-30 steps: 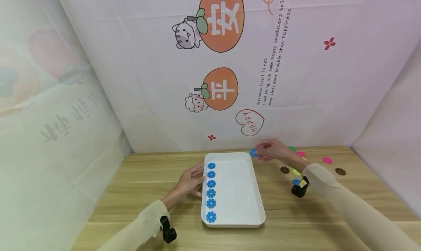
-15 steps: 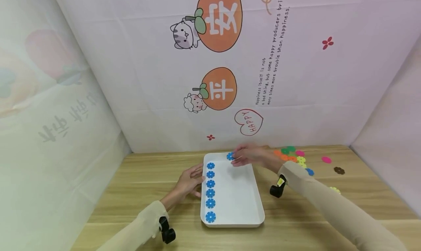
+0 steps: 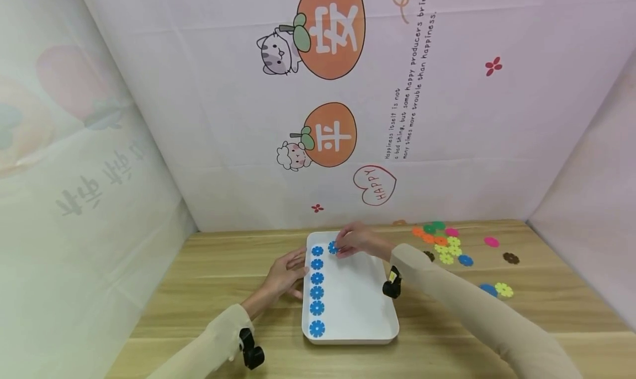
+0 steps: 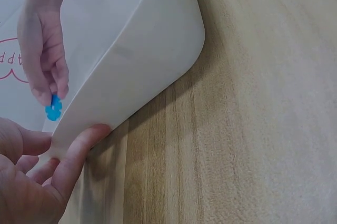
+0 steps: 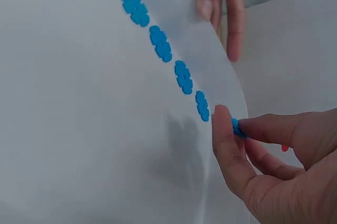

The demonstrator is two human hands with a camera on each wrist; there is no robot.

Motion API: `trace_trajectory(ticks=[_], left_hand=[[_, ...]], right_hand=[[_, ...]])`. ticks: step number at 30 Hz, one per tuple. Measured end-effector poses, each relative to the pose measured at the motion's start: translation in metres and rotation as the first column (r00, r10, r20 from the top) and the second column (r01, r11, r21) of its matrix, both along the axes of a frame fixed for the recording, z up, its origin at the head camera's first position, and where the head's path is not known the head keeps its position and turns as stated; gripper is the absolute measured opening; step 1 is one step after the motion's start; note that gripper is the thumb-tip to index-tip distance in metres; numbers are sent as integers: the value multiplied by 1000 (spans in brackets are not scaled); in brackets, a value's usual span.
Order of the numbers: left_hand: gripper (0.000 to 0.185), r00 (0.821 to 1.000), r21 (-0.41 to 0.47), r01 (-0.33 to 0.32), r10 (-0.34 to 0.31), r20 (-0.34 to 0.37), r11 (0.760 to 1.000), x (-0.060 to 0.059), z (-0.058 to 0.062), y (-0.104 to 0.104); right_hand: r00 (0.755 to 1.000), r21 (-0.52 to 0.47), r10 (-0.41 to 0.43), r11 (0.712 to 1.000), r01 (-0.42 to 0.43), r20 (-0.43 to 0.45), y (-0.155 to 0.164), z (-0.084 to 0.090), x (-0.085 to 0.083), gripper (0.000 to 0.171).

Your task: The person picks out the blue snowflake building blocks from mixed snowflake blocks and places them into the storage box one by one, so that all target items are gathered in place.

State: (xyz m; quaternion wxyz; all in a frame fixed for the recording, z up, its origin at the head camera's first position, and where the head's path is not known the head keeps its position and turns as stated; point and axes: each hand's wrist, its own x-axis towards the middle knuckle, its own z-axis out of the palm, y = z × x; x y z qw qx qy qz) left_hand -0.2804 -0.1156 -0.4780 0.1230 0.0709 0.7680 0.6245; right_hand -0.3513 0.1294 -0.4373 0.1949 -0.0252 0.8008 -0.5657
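A white tray (image 3: 355,296) lies on the wooden table, with a column of several blue flower-shaped discs (image 3: 317,292) along its left side. My right hand (image 3: 359,241) is over the tray's far end and pinches another blue flower-shaped disc (image 3: 333,247) between thumb and fingers. That disc is just right of the column's farthest one; whether it touches the tray floor I cannot tell. At the tray's left wall, my left hand (image 3: 284,274) holds the rim. The left wrist view shows its fingers (image 4: 95,132) against the outer wall.
Right of the tray is a loose cluster of orange discs (image 3: 428,238), green discs (image 3: 438,225), yellow discs (image 3: 446,259) and pink discs (image 3: 491,241). A blue disc (image 3: 465,260) and a brown disc (image 3: 510,258) lie there too. A printed cloth (image 3: 238,147) stands behind the table.
My right hand has carried the blue disc leftward from beyond the tray's far right corner to beside the column's far end. The left hand keeps its place on the rim.
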Motion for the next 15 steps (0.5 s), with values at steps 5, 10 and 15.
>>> trace_trajectory(ticks=[5, 10, 15], left_hand=[[59, 1000, -2, -2, 2, -7, 1000, 0, 1, -1], [59, 1000, 5, 2, -2, -4, 1000, 1, 2, -1], [59, 1000, 20, 5, -5, 10, 1000, 0, 2, -2]], right_hand=[[989, 189, 33, 982, -5, -144, -13, -5, -1, 4], [957, 309, 64, 951, 27, -283, -22, -10, 1, 8], [940, 354, 54, 932, 74, -338, -27, -16, -1, 11]])
